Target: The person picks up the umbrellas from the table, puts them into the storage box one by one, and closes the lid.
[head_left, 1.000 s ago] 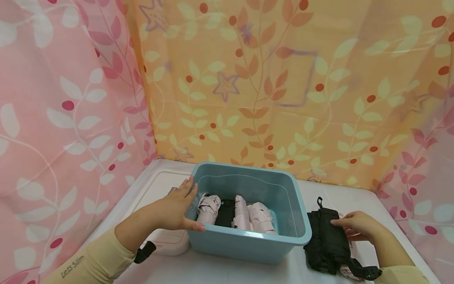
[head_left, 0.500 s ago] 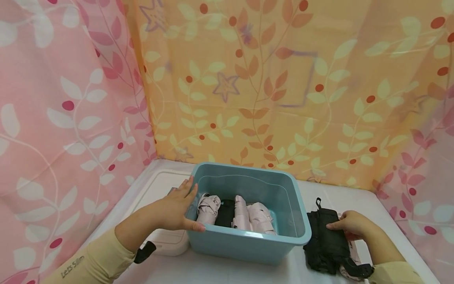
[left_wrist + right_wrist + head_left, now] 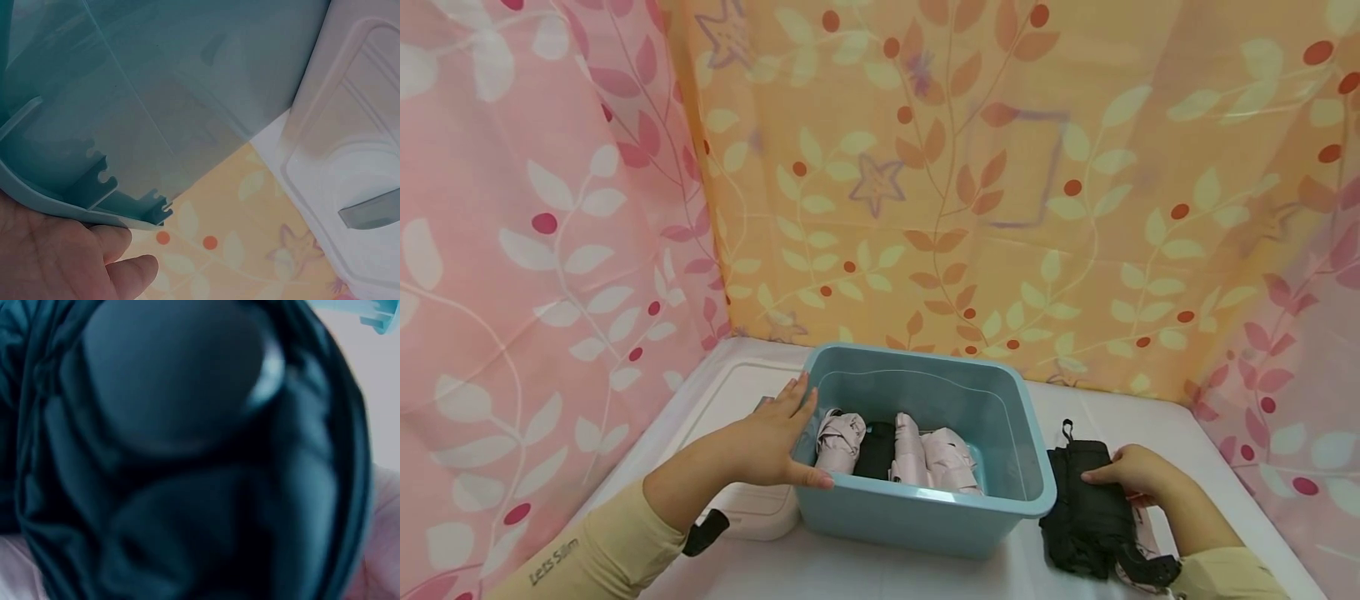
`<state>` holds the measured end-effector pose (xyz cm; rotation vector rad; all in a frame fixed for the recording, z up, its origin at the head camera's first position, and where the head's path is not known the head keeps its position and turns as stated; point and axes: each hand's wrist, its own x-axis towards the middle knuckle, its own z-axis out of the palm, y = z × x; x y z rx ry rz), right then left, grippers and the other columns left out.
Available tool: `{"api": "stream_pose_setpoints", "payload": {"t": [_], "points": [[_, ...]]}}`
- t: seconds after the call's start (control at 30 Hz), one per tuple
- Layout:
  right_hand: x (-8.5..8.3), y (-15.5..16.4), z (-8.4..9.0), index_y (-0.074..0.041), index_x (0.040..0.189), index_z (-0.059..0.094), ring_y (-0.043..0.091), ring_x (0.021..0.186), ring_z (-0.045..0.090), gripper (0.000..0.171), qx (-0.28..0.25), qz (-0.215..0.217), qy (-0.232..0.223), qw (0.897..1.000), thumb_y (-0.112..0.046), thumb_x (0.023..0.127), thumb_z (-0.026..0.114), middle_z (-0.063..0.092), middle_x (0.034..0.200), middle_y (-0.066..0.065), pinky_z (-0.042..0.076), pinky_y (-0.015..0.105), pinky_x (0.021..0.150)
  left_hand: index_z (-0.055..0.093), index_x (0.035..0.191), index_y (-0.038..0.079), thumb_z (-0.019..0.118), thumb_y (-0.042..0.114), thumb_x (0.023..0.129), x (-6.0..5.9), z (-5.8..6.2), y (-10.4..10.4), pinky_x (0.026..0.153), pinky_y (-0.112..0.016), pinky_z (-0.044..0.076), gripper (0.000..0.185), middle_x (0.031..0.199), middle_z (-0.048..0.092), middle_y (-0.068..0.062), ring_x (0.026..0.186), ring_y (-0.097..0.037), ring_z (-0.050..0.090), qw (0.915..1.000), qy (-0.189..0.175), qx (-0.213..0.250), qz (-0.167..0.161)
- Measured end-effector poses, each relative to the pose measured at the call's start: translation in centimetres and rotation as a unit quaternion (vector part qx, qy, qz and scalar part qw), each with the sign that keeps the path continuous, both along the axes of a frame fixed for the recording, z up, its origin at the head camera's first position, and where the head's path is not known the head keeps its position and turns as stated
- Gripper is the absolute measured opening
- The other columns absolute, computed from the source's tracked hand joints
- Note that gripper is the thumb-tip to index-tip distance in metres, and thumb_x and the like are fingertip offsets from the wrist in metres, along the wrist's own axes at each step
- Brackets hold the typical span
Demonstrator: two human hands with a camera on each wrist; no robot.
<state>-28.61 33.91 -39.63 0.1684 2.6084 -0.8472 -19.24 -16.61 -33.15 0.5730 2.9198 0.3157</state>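
A light blue plastic bin (image 3: 925,493) stands mid-table and holds folded pink umbrellas (image 3: 947,462) with a black one (image 3: 877,450) between them. My left hand (image 3: 767,446) lies against the bin's left front corner, fingers straight along the side wall and thumb on the front rim. In the left wrist view the hand (image 3: 62,256) sits just under the bin's rim (image 3: 56,200). Right of the bin, my right hand (image 3: 1131,471) grips a folded black umbrella (image 3: 1086,517) lying on the table. That umbrella (image 3: 187,456) fills the right wrist view.
A white lidded box (image 3: 752,508) sits left of the bin, partly under my left forearm; its lid (image 3: 350,156) shows in the left wrist view. A pink umbrella (image 3: 1142,542) lies under the black one. Leaf-patterned curtains (image 3: 1000,208) close in the white table (image 3: 850,575) on three sides.
My right hand and the black umbrella have slid slightly left, closer to the bin's right wall. The left hand has stayed on the bin's corner.
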Motion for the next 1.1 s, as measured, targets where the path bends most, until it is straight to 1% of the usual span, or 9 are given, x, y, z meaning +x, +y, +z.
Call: {"api": "stream_pose_setpoints", "payload": {"t": [0.13,0.23,0.4,0.47,0.57,0.63,0.67,0.83,1.1], "points": [[-0.2,-0.2,0.0,0.026,0.118,0.030,0.030,0.083,0.056,0.096,0.011,0.010,-0.006,1.000,-0.046,0.072,0.073,0.051,0.100,0.032,0.052,0.041,0.067,0.008,0.146,0.002,0.048,0.083,0.061,0.0,0.0,0.0,0.107,-0.056,0.011,0.124,0.152,-0.008,-0.017,0.139,-0.032,-0.005,1.0000,0.000,-0.001,0.000],[-0.4,-0.4,0.0,0.027,0.118,0.031,0.031,0.085,0.055,0.095,0.012,0.022,-0.004,1.000,-0.045,0.073,0.072,0.049,0.102,0.034,0.052,0.042,0.069,0.009,0.146,0.002,0.048,0.083,0.061,0.0,-0.1,-0.1,0.107,-0.056,0.011,0.124,0.152,-0.008,-0.017,0.139,-0.032,-0.005,1.0000,0.002,0.001,0.000],[-0.3,-0.4,0.0,0.022,0.108,0.043,0.027,0.081,0.054,0.075,0.009,0.037,0.022,0.999,-0.040,0.075,0.072,0.053,0.092,0.025,0.052,0.041,0.068,0.009,0.146,0.002,0.048,0.083,0.060,0.0,0.0,0.0,0.107,-0.056,0.010,0.124,0.152,-0.008,-0.016,0.139,-0.031,-0.005,1.0000,0.001,0.003,-0.001],[-0.9,0.3,-0.7,0.018,0.104,0.047,0.025,0.078,0.054,0.072,0.011,0.041,0.039,0.998,-0.041,0.074,0.073,0.055,0.089,0.020,0.052,0.040,0.066,0.009,0.146,0.002,0.048,0.083,0.061,0.0,0.0,0.0,0.107,-0.056,0.010,0.124,0.152,-0.008,-0.016,0.139,-0.031,-0.005,1.0000,-0.001,0.004,-0.001],[-0.8,0.1,-0.3,0.015,0.099,0.051,0.023,0.074,0.054,0.063,0.016,0.052,0.066,0.996,-0.038,0.075,0.073,0.055,0.084,0.015,0.052,0.039,0.063,0.008,0.146,0.002,0.048,0.083,0.061,0.0,0.1,0.0,0.107,-0.056,0.010,0.124,0.152,-0.009,-0.016,0.139,-0.031,-0.005,1.0000,-0.003,0.003,0.000],[-0.7,0.0,0.6,0.016,0.101,0.050,0.022,0.073,0.055,0.064,0.020,0.059,0.081,0.995,-0.038,0.075,0.072,0.057,0.085,0.016,0.052,0.039,0.062,0.008,0.146,0.002,0.048,0.083,0.061,0.1,0.2,0.0,0.107,-0.055,0.010,0.124,0.152,-0.009,-0.016,0.139,-0.031,-0.006,1.0000,-0.005,0.004,-0.001],[-0.1,-0.7,1.8,0.017,0.103,0.049,0.023,0.074,0.056,0.060,0.020,0.065,0.091,0.994,-0.033,0.078,0.071,0.057,0.086,0.018,0.052,0.040,0.063,0.008,0.146,0.003,0.048,0.083,0.061,0.1,0.2,0.0,0.107,-0.055,0.010,0.124,0.152,-0.009,-0.016,0.139,-0.030,-0.006,1.0000,-0.005,0.003,-0.001],[0.1,-1.6,5.1,0.015,0.115,0.041,0.024,0.076,0.059,0.071,0.017,0.078,0.146,0.986,-0.040,0.080,0.068,0.059,0.093,0.025,0.051,0.041,0.064,0.008,0.146,0.003,0.048,0.082,0.061,0.1,0.3,0.1,0.107,-0.055,0.010,0.123,0.152,-0.009,-0.015,0.139,-0.030,-0.006,1.0000,-0.007,0.006,0.001],[-0.1,-4.5,10.9,0.013,0.124,0.034,0.023,0.075,0.061,0.070,-0.053,0.105,0.179,0.977,-0.035,0.084,0.066,0.056,0.100,0.028,0.053,0.041,0.067,0.008,0.146,0.003,0.049,0.082,0.062,0.1,0.2,0.0,0.107,-0.055,0.010,0.123,0.152,-0.009,-0.015,0.139,-0.030,-0.005,0.9999,-0.006,0.009,0.001]]}}
